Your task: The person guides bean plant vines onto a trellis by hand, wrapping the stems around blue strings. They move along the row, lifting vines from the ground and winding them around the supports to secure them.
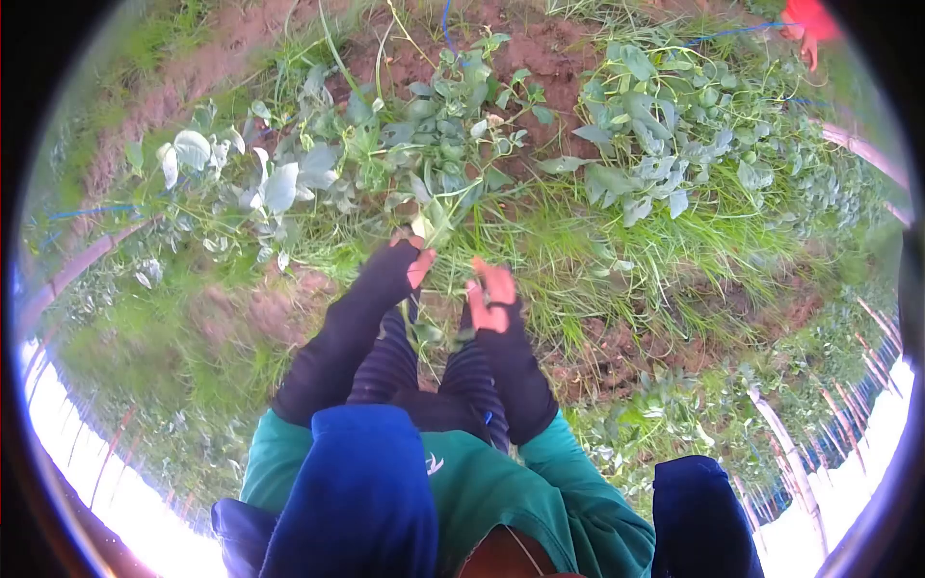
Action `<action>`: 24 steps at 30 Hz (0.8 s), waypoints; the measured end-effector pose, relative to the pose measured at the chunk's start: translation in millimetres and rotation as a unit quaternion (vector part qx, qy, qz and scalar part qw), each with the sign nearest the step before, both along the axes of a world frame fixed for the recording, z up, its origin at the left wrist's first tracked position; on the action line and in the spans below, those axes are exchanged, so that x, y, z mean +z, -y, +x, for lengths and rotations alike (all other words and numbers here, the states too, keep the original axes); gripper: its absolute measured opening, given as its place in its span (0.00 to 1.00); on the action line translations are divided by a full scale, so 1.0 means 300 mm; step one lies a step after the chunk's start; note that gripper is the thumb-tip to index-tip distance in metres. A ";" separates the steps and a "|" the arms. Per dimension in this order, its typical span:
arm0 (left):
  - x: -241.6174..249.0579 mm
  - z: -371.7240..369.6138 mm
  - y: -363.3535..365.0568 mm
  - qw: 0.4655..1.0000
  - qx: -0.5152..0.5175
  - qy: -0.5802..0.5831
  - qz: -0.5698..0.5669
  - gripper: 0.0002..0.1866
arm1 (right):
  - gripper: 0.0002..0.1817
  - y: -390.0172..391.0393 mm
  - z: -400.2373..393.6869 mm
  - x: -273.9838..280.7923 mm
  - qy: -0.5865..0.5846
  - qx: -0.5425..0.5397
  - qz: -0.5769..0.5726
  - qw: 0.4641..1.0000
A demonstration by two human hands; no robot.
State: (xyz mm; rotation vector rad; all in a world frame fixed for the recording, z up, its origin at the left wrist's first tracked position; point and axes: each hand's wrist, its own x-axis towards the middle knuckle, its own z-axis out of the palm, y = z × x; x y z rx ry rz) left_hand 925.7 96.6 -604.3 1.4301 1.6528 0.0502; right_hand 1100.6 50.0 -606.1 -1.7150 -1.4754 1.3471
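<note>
Dark sleeves reach over both of my wrists. My left hand (414, 254) is at the lower edge of a leafy green plant (438, 125), its fingers closed around a pale green leaf or stem (434, 223). To its right, my right hand (493, 294) is held above the grass with thumb and fingers apart and nothing visible between them. The two hands do not touch. Both are slightly blurred.
Another leafy plant (655, 125) grows at the upper right, with grass (617, 260) below it and brown soil (549, 58) behind. Curved poles (82, 265) stand at the sides. A red item (811, 19) shows at the top right corner. Blue strings cross the top.
</note>
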 end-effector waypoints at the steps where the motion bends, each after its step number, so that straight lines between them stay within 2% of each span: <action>1: 0.031 -0.010 -0.037 1.000 -0.005 -0.002 0.007 0.10 | 0.23 -0.056 0.003 -0.017 0.032 -0.020 0.062 0.997; 2: 0.083 -0.020 -0.088 0.994 -0.075 -0.053 0.059 0.09 | 0.23 -0.117 -0.012 -0.031 0.031 -0.025 0.070 0.997; 3: 0.113 -0.025 -0.127 0.978 -0.144 -0.105 0.113 0.07 | 0.25 -0.181 -0.033 -0.042 0.032 0.047 0.132 0.990; 4: 0.110 -0.029 -0.165 0.971 -0.173 -0.116 0.116 0.10 | 0.28 -0.238 -0.054 -0.057 0.036 0.118 0.192 0.974; 7: 0.093 -0.034 -0.284 0.955 -0.225 -0.056 0.187 0.11 | 0.29 -0.365 -0.140 -0.116 -0.026 0.135 0.249 0.959; 8: 0.163 0.002 -0.356 0.939 -0.289 -0.141 0.121 0.13 | 0.27 -0.400 -0.157 -0.123 -0.038 0.104 0.294 0.949; 9: 0.203 0.020 -0.419 0.937 -0.292 -0.147 0.126 0.13 | 0.27 -0.420 -0.167 -0.188 -0.041 0.099 0.301 0.948; 10: 0.228 0.032 -0.483 0.954 -0.262 -0.123 0.077 0.15 | 0.22 -0.426 -0.167 -0.302 -0.222 0.040 0.203 0.953; 11: 0.227 0.031 -0.542 0.968 -0.231 -0.097 0.028 0.16 | 0.18 -0.475 -0.177 -0.243 -0.393 -0.019 0.097 0.914; 12: 0.188 0.015 -0.597 0.975 -0.158 -0.068 0.141 0.16 | 0.11 -0.500 -0.158 -0.173 -0.113 -0.044 0.291 0.949; 13: 0.143 -0.005 -0.658 0.964 -0.082 -0.036 0.251 0.17 | 0.11 -0.520 -0.152 -0.189 -0.112 -0.048 0.293 0.948; 14: 0.112 -0.020 -0.732 0.949 0.027 0.071 0.305 0.16 | 0.10 -0.551 -0.145 -0.225 -0.261 -0.087 0.209 0.938; 15: 0.084 -0.034 -0.794 0.910 0.135 0.177 0.350 0.16 | 0.11 -0.591 -0.143 -0.267 -0.401 -0.121 0.119 0.900; 16: 0.064 -0.047 -0.830 0.909 0.133 0.181 0.351 0.16 | 0.10 -0.653 -0.149 -0.320 -0.688 -0.127 0.099 0.707; 17: 0.047 -0.060 -0.857 0.900 0.157 0.308 0.266 0.17 | 0.10 -0.690 -0.134 -0.320 -0.687 -0.126 0.103 0.708; 18: 0.030 -0.071 -0.873 0.870 0.177 0.427 0.173 0.18 | 0.10 -0.723 -0.109 -0.315 -0.610 -0.163 0.102 0.769; 19: 0.015 -0.077 -0.868 0.870 0.172 0.428 0.175 0.18 | 0.11 -0.751 -0.099 -0.293 -0.528 -0.200 0.101 0.819; 20: 0.008 -0.078 -0.845 0.878 0.150 0.450 0.067 0.17 | 0.13 -0.770 -0.110 -0.213 -0.448 -0.248 0.148 0.846; 21: 0.003 -0.083 -0.821 0.875 0.125 0.465 -0.042 0.17 | 0.14 -0.799 -0.095 -0.174 -0.373 -0.238 0.138 0.886; 23: 0.057 -0.047 -0.729 0.915 0.093 0.383 -0.082 0.18 | 0.11 -0.863 -0.100 -0.169 -0.453 -0.235 0.081 0.856; 24: 0.069 -0.022 -0.695 0.909 0.111 0.391 -0.097 0.19 | 0.11 -0.901 -0.107 -0.185 -0.460 -0.188 0.054 0.866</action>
